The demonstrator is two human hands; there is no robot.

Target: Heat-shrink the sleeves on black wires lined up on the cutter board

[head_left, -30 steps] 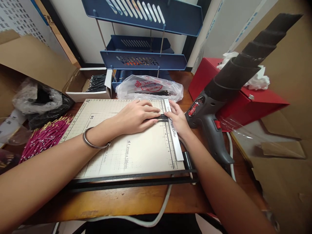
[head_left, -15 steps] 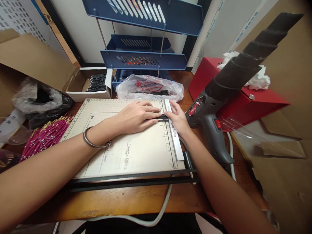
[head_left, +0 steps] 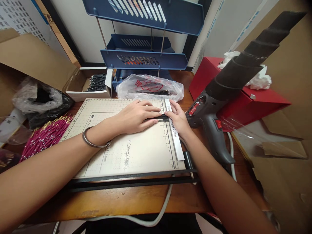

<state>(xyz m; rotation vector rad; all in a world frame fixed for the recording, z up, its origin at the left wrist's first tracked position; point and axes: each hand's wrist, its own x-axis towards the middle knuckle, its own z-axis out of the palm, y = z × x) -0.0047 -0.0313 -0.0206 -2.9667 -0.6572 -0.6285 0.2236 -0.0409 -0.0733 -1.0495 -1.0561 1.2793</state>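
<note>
A cream paper cutter (head_left: 143,149) with a printed grid lies on the desk in front of me. Several thin black cords (head_left: 163,117) run across its right side, under the white edge strip (head_left: 179,150). My left hand (head_left: 138,117) lies palm down on the board, fingers stretched over the cords; what is under the palm is hidden. At the strip, my right hand (head_left: 179,118) is closed around the cords' right end, its thumb on top near the strip and its other fingers beyond the edge, partly hidden.
A grey heat gun (head_left: 214,113) stands close on the right, before a red box (head_left: 263,100). Magenta cords (head_left: 46,136) are heaped at the left. Behind the cutter are a white box of black cords (head_left: 97,83), a plastic bag (head_left: 149,86) and a blue rack (head_left: 146,60).
</note>
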